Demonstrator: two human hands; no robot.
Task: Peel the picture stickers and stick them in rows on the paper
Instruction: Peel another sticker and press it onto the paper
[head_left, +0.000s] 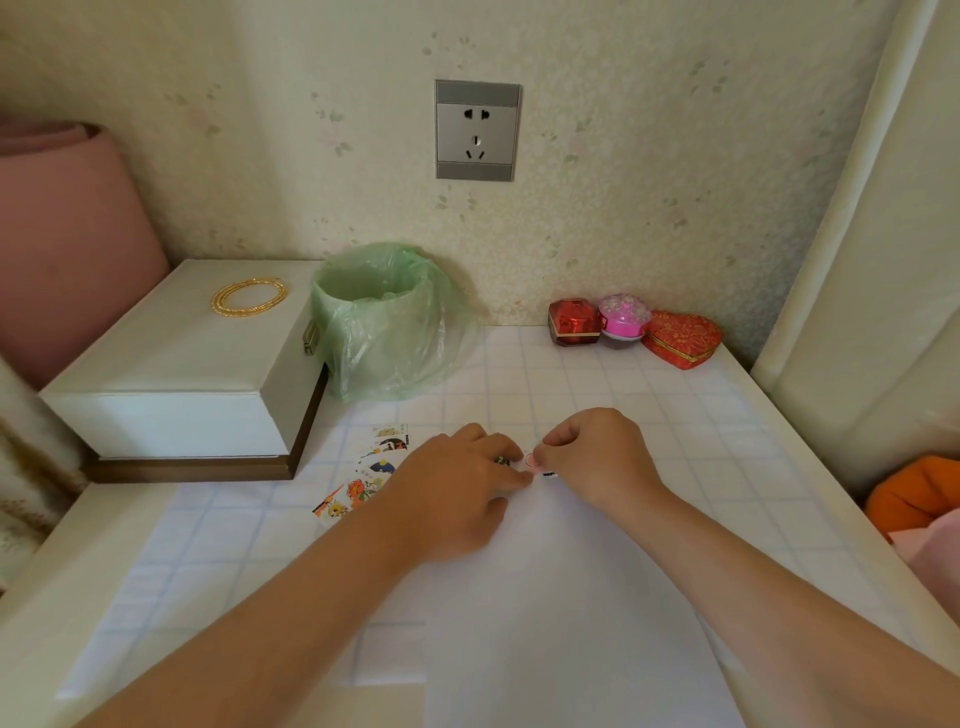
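A white sheet of paper (561, 597) lies on the gridded table mat in front of me. My left hand (457, 493) and my right hand (592, 452) meet at the paper's far edge, fingertips pinched together around a small pink picture sticker (531, 460). A bit of black-and-white print shows under my right fingers. The sticker sheet (363, 478), printed with colourful flowers and figures, lies flat to the left of my left hand, partly hidden by it.
A white box (176, 364) with a gold bead necklace (248, 296) stands at the back left. Beside it is a bin lined with a green plastic bag (384, 322). Small red and pink gift boxes (628, 327) sit by the wall. Orange cloth (914, 493) lies at the right.
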